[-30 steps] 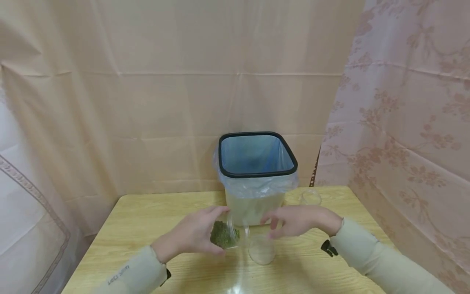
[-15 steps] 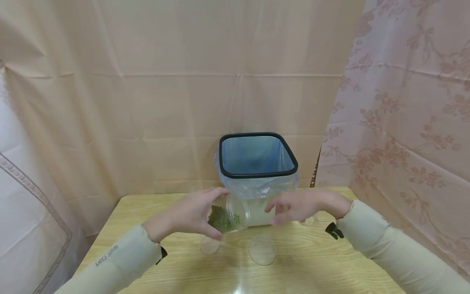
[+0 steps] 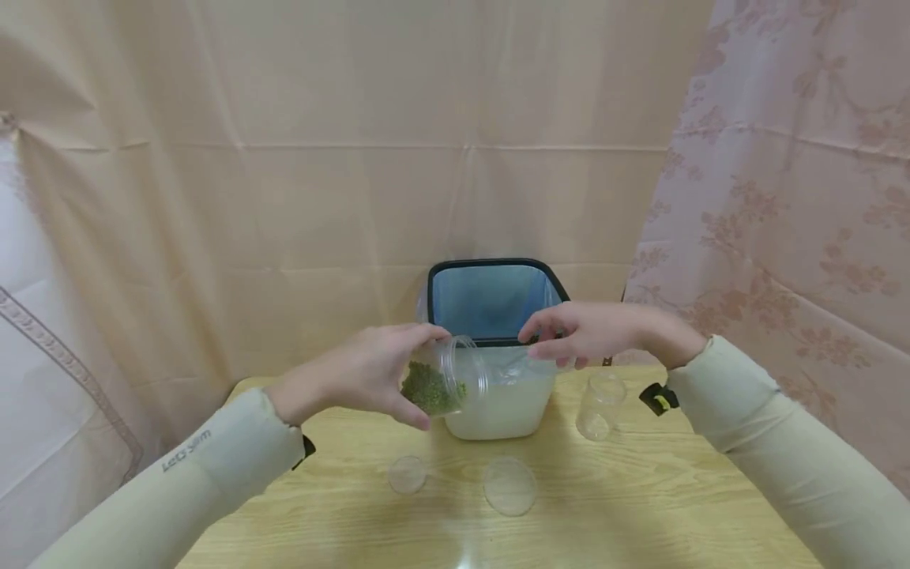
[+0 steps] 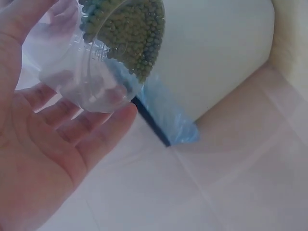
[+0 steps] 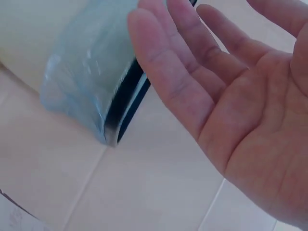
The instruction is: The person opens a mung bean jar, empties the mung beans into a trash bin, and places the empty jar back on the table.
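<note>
A clear plastic jar [image 3: 444, 378] is held in the air above the table, tipped well over onto its side, its ribbed neck toward the right hand. Green beans [image 3: 424, 387] fill part of it, banked along its lower side; the left wrist view shows them as small, round, loose beans. The left hand [image 3: 366, 367] grips the jar, thumb below and fingers over the top, opened only as wide as the jar's body. The right hand [image 3: 590, 332] is loosely open with its fingers lightly bent, holding nothing, just right of the jar and overlapping the bin's right front corner in the head view; whether it touches the bin I cannot tell.

Behind the jar stands a cream bin [image 3: 508, 415], its square black rim [image 3: 494, 262] over a bluish plastic liner [image 3: 490, 304], which folds down outside the wall. To the bin's right another clear jar [image 3: 600, 407] stands upright. Nearer the person, 2 clear discs lie flat and apart: a smaller disc [image 3: 407, 475] on the left and a larger disc [image 3: 509, 485] on the right. All rest on a wood-grain table [image 3: 327, 514]. Beige cloth [image 3: 341, 197] hangs behind, with a floral curtain [image 3: 803, 221] on the right.
</note>
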Demonstrator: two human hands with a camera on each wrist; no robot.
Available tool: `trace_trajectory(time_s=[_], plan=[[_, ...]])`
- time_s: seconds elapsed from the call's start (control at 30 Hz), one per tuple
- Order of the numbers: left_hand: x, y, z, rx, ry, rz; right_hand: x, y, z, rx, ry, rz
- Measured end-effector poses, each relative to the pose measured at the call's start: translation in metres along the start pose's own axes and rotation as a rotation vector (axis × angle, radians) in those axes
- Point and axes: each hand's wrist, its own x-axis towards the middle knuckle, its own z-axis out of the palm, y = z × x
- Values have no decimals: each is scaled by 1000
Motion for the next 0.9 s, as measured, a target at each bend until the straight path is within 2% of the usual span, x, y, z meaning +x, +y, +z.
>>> trace_trajectory(time_s=[0.2, 0.33, 0.47, 0.7, 0.9], plan=[[9, -1, -16, 7, -22, 29, 10, 4, -18, 10, 95, 33], [17, 0, -24, 8, -50, 17, 17, 8, -28, -30, 173, 61], [27, -2, -31, 5, -57, 1, 24, 13, -37, -24, 217, 106], [48, -10, -43, 16, -11, -28, 36, 24, -48, -64, 299, 183], [62, -21, -52, 96, 36, -48, 43, 34, -49, -116, 370, 255]])
